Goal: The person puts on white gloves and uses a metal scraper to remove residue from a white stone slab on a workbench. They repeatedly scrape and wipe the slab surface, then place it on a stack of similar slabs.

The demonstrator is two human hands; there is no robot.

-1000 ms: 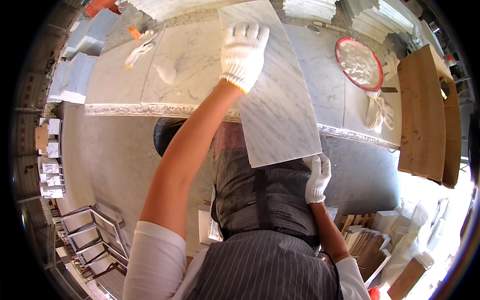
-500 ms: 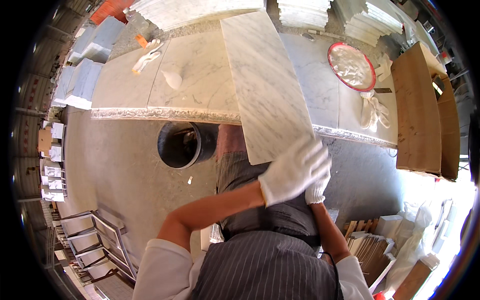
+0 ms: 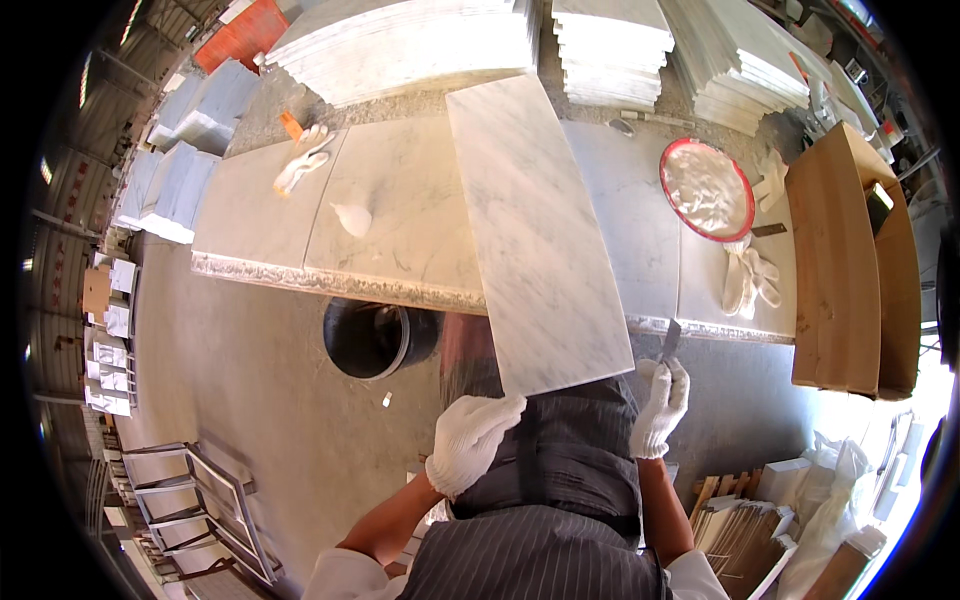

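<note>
A long grey-veined marble slab [image 3: 545,240] lies across the workbench, its near end jutting out over the edge toward me. My gloved left hand [image 3: 472,442] is at the slab's near left corner, fingers pressed together on it; the thumb's grip is partly hidden. Just beyond the near right corner, my gloved right hand [image 3: 660,408] is closed round a small flat scraper [image 3: 671,340], its blade pointing up and away from me. To the right on the bench stands a red-rimmed basin of whitish paste [image 3: 706,190].
Spare white gloves lie on the bench [image 3: 400,230], one pair right [image 3: 748,280], one left [image 3: 303,160]. A white lump [image 3: 352,218] sits left of the slab. A cardboard box [image 3: 838,270] stands right, a black bucket [image 3: 365,340] below the bench, stacked slabs [image 3: 610,50] behind.
My left hand has moved from the slab's near right side to its near left corner. The right hand, partly hidden before, now shows with the scraper. The view has tilted upward.
</note>
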